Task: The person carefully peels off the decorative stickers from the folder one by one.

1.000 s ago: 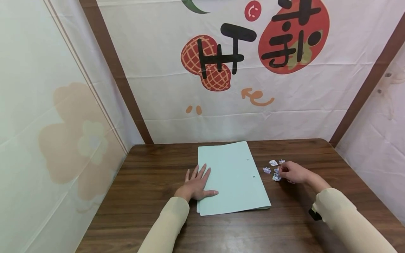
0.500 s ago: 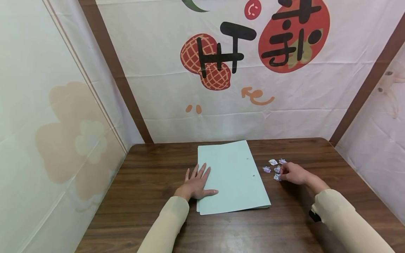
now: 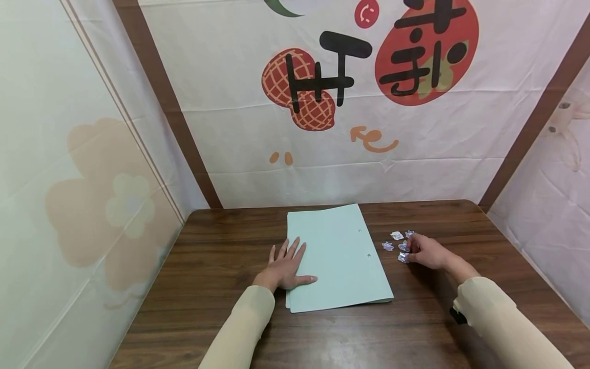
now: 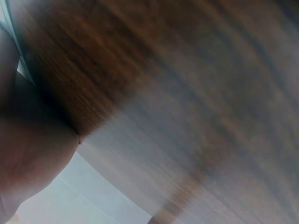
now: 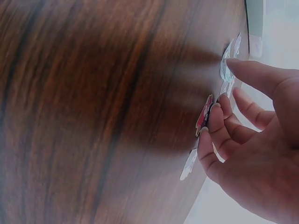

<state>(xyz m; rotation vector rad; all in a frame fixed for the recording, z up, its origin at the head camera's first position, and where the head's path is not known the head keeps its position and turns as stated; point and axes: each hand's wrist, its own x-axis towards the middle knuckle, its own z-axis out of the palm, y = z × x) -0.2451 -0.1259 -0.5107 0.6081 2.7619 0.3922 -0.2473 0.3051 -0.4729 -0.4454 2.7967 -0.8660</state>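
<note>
My left hand [image 3: 282, 272] lies with spread fingers on the left edge of a pale blue folder [image 3: 343, 261], which has two small holes near its right side. Several small sticker-like cut-outs with white and purple print, among them one cut-out [image 3: 387, 246], lie to the right of the folder. Over the nearer ones is my right hand [image 3: 428, 252], fingers loosely bent. In the right wrist view the thumb touches a whitish cut-out [image 5: 226, 70], apart from the fingers. A red cut-out [image 5: 204, 114] sits right at the other fingertips, hidden from the head view.
A brown wood-grain table [image 3: 221, 256] bears everything. Behind it hangs a white printed cloth [image 3: 249, 184], with another cloth [image 3: 27, 256] along the left side. Another whitish cut-out [image 5: 188, 164] lies on the table below the red one in the right wrist view.
My right hand has shifted slightly right and its fingers now cover the reddish cut-out that showed beneath it earlier. The left hand and folder have stayed in place.
</note>
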